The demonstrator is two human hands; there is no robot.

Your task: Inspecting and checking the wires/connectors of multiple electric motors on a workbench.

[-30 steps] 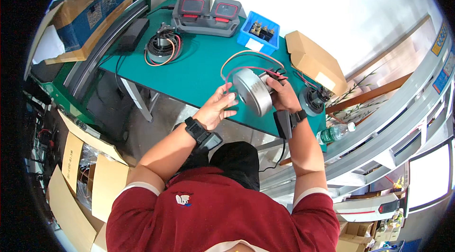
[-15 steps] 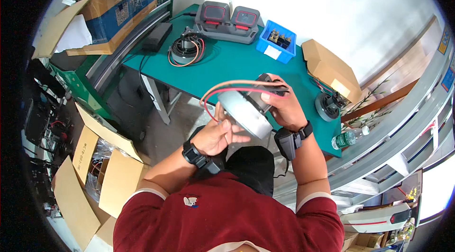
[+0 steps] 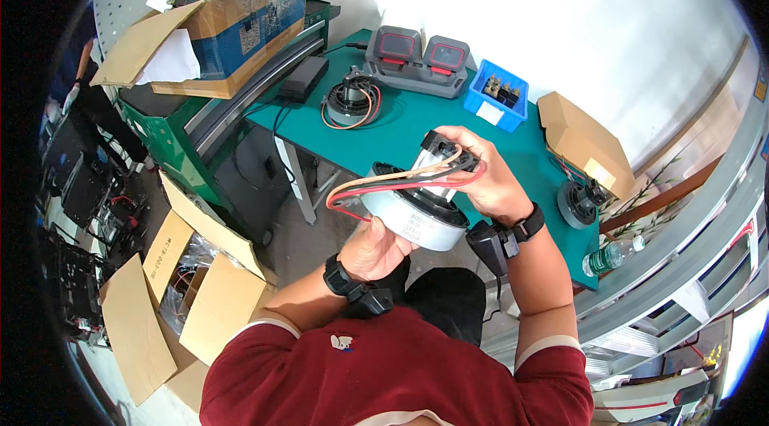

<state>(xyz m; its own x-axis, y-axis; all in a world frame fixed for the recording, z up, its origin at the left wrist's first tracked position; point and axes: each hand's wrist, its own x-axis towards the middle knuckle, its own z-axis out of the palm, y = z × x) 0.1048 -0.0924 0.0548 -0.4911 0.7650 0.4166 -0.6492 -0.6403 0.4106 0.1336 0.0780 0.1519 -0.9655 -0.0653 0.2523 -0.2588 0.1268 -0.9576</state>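
A round silver motor with a black top is held up in front of my chest. Red, black and orange-brown wires loop out from its top toward the left. My right hand is closed around the upright metal part and black block on top. Against the lower left of the silver rim rests my left hand, thumb at the side and fingers running underneath, partly hidden. Beyond them, a similar wired motor stands on the green table. Another such motor sits at the table's right side.
A dual-bay charger, a blue bin of small parts and a small cardboard box line the table's back. A bottle is at the right corner, beside a ladder. An open carton lies left; a person stands far left.
The motor has turned more upright, its silver side now facing me. My left hand's spread fingers have gone under its rim. The whole view has shifted, bringing a person in at far left.
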